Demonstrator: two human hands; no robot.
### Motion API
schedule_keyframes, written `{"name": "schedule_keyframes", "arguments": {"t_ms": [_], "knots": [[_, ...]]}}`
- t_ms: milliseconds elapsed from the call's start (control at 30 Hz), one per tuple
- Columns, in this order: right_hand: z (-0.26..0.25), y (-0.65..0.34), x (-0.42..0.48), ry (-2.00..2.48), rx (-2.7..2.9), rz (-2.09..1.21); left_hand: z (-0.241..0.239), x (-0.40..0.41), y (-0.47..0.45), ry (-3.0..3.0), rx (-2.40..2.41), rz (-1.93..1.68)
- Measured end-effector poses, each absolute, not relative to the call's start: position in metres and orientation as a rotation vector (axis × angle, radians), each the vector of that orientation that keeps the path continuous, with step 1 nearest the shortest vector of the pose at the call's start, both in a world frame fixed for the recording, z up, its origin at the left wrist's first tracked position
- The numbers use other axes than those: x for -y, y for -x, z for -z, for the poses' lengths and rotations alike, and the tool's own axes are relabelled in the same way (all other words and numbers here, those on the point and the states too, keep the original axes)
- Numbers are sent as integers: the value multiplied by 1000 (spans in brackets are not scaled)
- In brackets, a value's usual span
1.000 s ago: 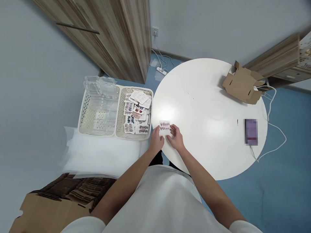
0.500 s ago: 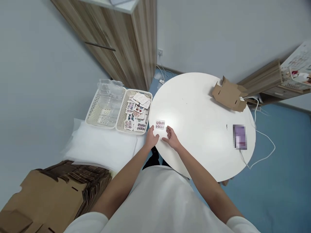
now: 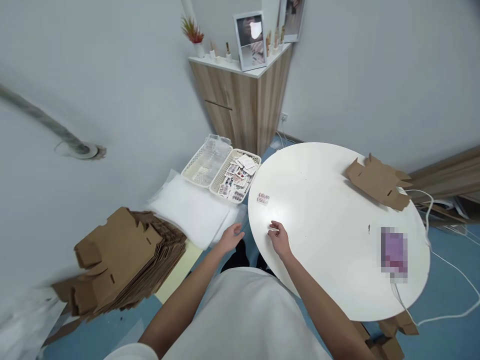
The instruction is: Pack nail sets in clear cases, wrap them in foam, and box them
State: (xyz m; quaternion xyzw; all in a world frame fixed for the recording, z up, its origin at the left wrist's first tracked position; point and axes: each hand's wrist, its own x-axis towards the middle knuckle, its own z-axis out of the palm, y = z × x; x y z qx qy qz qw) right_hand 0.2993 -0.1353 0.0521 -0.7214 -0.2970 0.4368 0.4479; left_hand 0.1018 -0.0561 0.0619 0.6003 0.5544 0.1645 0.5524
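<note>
Nearest the wearer's white shirt (image 3: 247, 315), both hands are bare of any object: the left hand (image 3: 228, 239) has its grip apart, thumb and fingers parted just beside the white sheets (image 3: 189, 207), while the right hand (image 3: 281, 241) hangs over the near edge of the tabletop (image 3: 330, 260), fingers bent and a small gap to the thumb. Off to the left is a stack of flattened cardboard boxes (image 3: 125, 252). Beyond the right fingertips, touched by neither hand, a card of pinkish press-on nails (image 3: 263, 199) lies flat near the tabletop's left edge. To the right sits a blurred purple item (image 3: 395, 250). Farther out, a basket (image 3: 224, 197) full of similar cards stands beside another holding clear plastic trays (image 3: 216, 152); opposite, a folded cardboard box (image 3: 378, 182) rests on the tabletop. Behind rises a wood-grain cabinet (image 3: 242, 110).
</note>
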Motion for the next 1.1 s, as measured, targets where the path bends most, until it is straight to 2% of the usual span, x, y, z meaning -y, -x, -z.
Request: {"name": "schedule_keyframes", "arguments": {"t_ms": [467,767,1100], "knots": [[-84,-195,39,1510,1071,-1188,-108,27,22,-1375,-1452,-690],[-86,-153,3,1571,1171,-1290,-101,-4,66,-1351,-1382,-731],[-89,-178,-111,1753,1662,-928,-100,-100,43,-1381,-1396,-611]]}}
